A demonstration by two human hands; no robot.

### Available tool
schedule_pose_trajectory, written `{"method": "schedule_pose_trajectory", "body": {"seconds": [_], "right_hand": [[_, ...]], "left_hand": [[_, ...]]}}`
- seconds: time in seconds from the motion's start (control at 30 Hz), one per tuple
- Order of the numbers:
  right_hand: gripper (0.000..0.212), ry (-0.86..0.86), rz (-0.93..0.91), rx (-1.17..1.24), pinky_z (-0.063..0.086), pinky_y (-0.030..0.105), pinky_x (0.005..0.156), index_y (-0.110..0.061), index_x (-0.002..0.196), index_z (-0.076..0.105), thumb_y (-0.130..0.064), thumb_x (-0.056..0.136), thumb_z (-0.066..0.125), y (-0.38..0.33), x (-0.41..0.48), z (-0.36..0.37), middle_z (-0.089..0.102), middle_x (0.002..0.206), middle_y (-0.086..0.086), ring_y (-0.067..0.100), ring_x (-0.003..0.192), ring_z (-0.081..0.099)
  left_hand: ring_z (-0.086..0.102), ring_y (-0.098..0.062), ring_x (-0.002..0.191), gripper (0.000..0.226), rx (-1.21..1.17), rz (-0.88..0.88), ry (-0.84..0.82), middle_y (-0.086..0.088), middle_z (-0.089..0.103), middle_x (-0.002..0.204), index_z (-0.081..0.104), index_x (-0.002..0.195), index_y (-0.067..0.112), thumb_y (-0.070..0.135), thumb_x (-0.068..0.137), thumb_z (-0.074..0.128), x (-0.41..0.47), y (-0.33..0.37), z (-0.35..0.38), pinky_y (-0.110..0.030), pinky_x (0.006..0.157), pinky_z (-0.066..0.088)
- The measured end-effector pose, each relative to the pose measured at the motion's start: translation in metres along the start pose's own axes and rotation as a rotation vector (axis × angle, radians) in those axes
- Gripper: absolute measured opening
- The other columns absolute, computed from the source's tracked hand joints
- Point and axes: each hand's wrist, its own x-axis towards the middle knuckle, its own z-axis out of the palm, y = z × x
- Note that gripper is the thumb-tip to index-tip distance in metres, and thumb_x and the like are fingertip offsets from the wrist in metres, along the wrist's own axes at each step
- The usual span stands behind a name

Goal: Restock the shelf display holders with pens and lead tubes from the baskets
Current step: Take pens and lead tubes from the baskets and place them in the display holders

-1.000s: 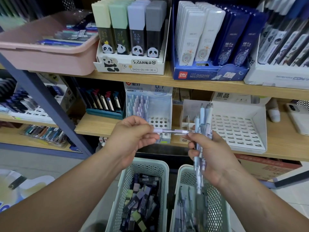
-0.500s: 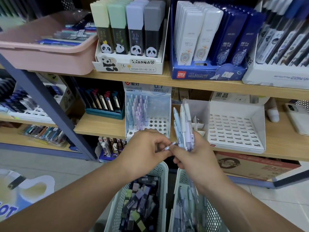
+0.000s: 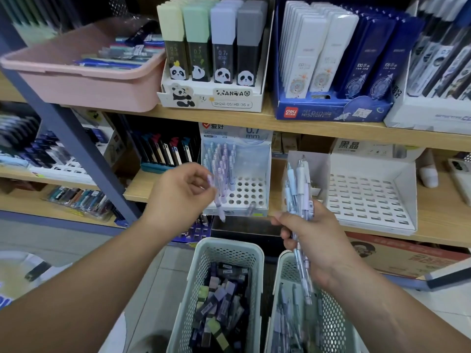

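Fingers of left hand (image 3: 178, 200) are pinching a lilac pen (image 3: 220, 210) near the holder (image 3: 252, 192); right hand (image 3: 313, 240) is gripping a pen bundle (image 3: 299, 179).

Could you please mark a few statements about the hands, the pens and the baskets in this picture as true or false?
1. The left hand pinches a single purple pen. True.
2. The right hand holds nothing. False: it grips a bundle of pens.
3. Every hole in the pen holder is filled. False: its front rows of holes stand empty.
4. The basket below the left hand holds lead tubes. True.
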Motion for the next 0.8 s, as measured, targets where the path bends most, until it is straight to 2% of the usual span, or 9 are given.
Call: {"method": "schedule_pose_trajectory", "body": {"seconds": [0.07,0.23,0.37,0.47,0.67,0.8], "right_hand": [[0.031,0.007,0.001,-0.003,0.042,0.022,0.045,-0.013,0.113,0.062,-0.003,0.087,0.076,0.0,0.0,0.0,0.075,0.08,0.011,0.011,0.054,0.053],[0.03,0.01,-0.003,-0.018,0.041,0.021,0.045,-0.012,0.112,0.062,-0.004,0.087,0.075,0.001,0.001,-0.001,0.075,0.079,0.01,0.012,0.054,0.053],[0.027,0.006,-0.007,-0.037,0.042,0.022,0.046,-0.014,0.109,0.063,-0.004,0.087,0.075,0.002,0.002,-0.001,0.075,0.08,0.011,0.012,0.055,0.054],[0.027,0.004,-0.013,-0.037,0.042,0.022,0.046,-0.014,0.108,0.063,-0.004,0.086,0.075,0.002,0.003,-0.003,0.075,0.079,0.011,0.012,0.055,0.054],[0.028,0.004,-0.014,-0.027,0.042,0.021,0.045,-0.016,0.109,0.064,-0.003,0.087,0.074,0.0,0.004,-0.004,0.074,0.076,0.008,0.011,0.054,0.053],[0.027,-0.009,-0.015,-0.038,0.042,0.021,0.045,-0.015,0.108,0.063,-0.004,0.087,0.075,-0.001,0.002,-0.004,0.074,0.076,0.009,0.011,0.054,0.053]], "left_hand": [[0.065,-0.009,0.064,0.02,-0.006,0.005,0.052,0.01,0.069,0.077,0.069,0.084,0.028,0.012,0.082,0.081,0.005,-0.005,-0.008,-0.023,0.064,0.058],[0.066,-0.002,0.068,0.024,0.062,0.051,0.088,0.022,0.067,0.081,0.066,0.084,0.035,0.016,0.084,0.08,0.011,-0.009,-0.007,-0.016,0.067,0.056],[0.064,-0.003,0.066,0.028,0.075,0.066,0.126,0.015,0.067,0.073,0.064,0.082,0.038,0.015,0.083,0.08,0.015,-0.01,-0.005,-0.016,0.067,0.055],[0.065,-0.004,0.068,0.028,0.084,0.082,0.138,0.019,0.067,0.079,0.064,0.08,0.038,0.015,0.083,0.08,0.016,-0.008,-0.006,-0.015,0.067,0.054],[0.067,-0.007,0.069,0.024,0.064,0.068,0.158,0.011,0.069,0.074,0.066,0.083,0.034,0.014,0.084,0.079,0.017,-0.009,-0.005,-0.028,0.072,0.059],[0.069,-0.011,0.073,0.022,-0.08,0.057,0.209,0.012,0.071,0.081,0.069,0.087,0.034,0.015,0.083,0.078,0.02,-0.003,-0.006,-0.032,0.075,0.061]]}}
